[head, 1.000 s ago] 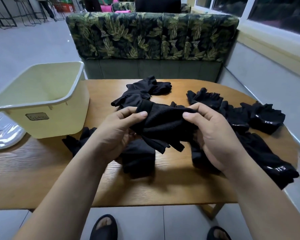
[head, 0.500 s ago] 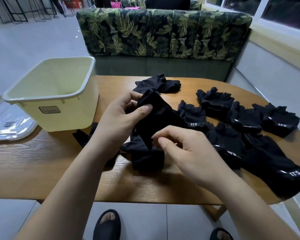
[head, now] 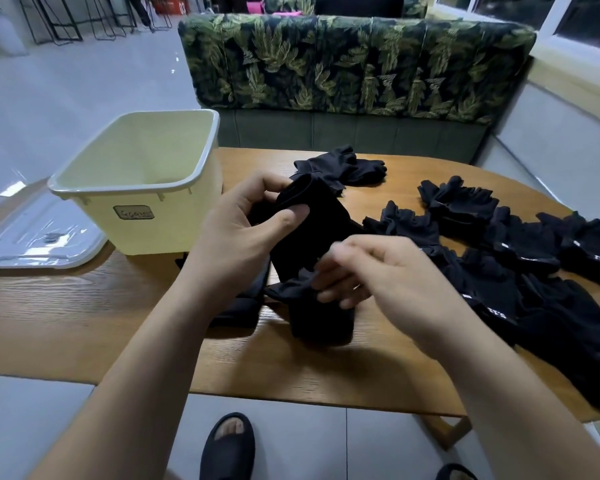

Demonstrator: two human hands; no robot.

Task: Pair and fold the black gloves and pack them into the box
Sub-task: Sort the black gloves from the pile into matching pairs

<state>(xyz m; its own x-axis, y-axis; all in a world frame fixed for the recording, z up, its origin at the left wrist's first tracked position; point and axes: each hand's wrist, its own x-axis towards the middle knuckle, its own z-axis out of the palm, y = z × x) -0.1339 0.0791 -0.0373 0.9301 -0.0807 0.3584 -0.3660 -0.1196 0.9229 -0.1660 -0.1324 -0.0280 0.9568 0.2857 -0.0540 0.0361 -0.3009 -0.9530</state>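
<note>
Black gloves (head: 312, 230) in left hand (head: 236, 237); right hand (head: 378, 271)

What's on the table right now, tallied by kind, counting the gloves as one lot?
Box: 1
Clear lid: 1
Lot of black gloves: 1; single gloves overlap, too dark to separate
Total: 3

I take this for a café or canteen: leaf-print booth bench (head: 354, 64), wooden desk (head: 84, 306), bar stools (head: 66, 15) beyond.
</note>
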